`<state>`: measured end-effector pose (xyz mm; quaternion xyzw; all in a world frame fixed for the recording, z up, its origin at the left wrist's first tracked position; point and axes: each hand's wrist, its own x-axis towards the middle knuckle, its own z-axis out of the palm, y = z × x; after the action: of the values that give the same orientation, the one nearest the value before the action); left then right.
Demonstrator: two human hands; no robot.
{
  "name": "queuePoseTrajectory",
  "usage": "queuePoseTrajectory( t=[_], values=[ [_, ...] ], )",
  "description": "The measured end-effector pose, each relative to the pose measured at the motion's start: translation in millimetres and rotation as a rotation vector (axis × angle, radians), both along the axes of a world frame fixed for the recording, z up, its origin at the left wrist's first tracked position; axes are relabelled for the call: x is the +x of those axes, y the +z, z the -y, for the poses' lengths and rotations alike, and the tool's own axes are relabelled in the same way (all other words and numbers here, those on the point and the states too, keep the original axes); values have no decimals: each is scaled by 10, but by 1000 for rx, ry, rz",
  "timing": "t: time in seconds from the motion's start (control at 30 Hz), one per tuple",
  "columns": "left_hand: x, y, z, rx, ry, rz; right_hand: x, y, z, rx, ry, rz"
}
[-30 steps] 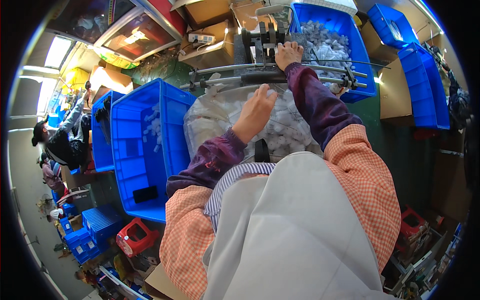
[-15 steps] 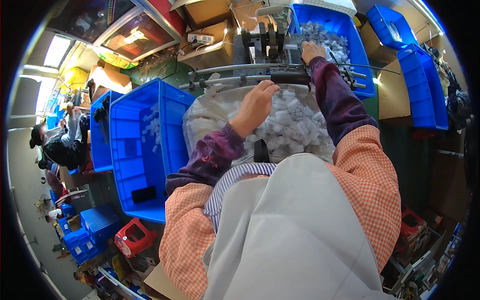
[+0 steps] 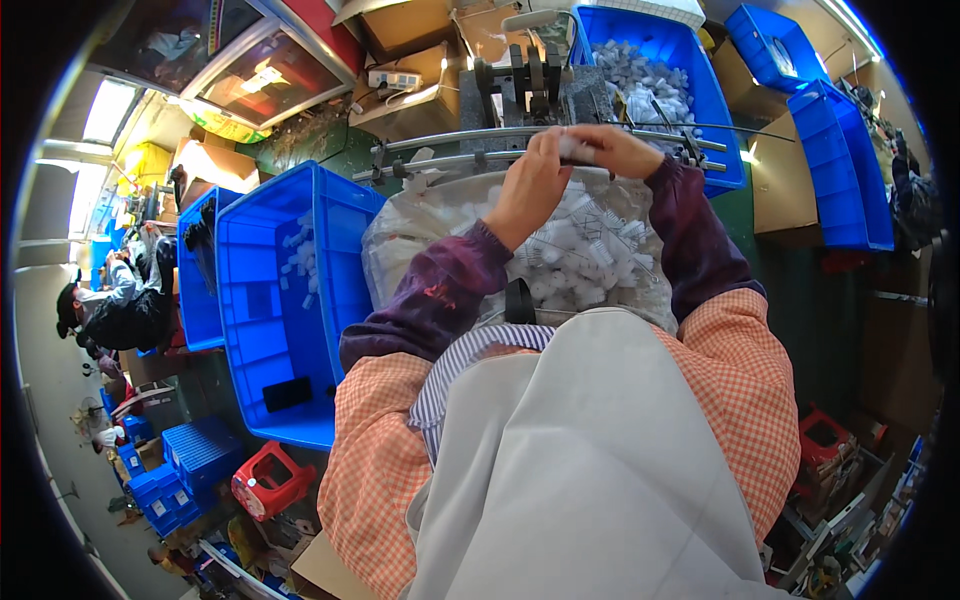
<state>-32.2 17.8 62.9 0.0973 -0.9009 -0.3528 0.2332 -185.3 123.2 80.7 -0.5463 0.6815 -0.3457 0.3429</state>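
White and small, a little plastic piece (image 3: 578, 148) is being pinched between the fingertips of both the left hand (image 3: 530, 185) and the right hand (image 3: 618, 150), which are meeting just above a big clear plastic bag (image 3: 600, 260) full of more white pieces, near the metal rails (image 3: 450, 150).

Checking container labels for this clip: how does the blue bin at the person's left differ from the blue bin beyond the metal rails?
The left blue bin is nearly empty, a few white pieces against its far wall; the far blue bin is heaped with them. The left bin sits beside the person's clear bag; the far bin lies behind the rails. Both are blue plastic.
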Motion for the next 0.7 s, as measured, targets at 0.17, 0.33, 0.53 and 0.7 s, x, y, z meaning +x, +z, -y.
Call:
queuePoseTrajectory(
  t=[0.17,0.33,0.53,0.7],
  values=[
    [-52,-336,-241,-230,-177,103,-744,-980,346,-149,-690,-755],
    [-46,-762,-344,-387,-365,313,-800,-1142,629,4,-683,-1010],
    [140,-705,-223,-223,-298,170,-852,-1220,647,1,-676,-967],
    [253,-618,-147,-50,-221,66,-872,-1179,668,65,-655,-897]
  ],
)
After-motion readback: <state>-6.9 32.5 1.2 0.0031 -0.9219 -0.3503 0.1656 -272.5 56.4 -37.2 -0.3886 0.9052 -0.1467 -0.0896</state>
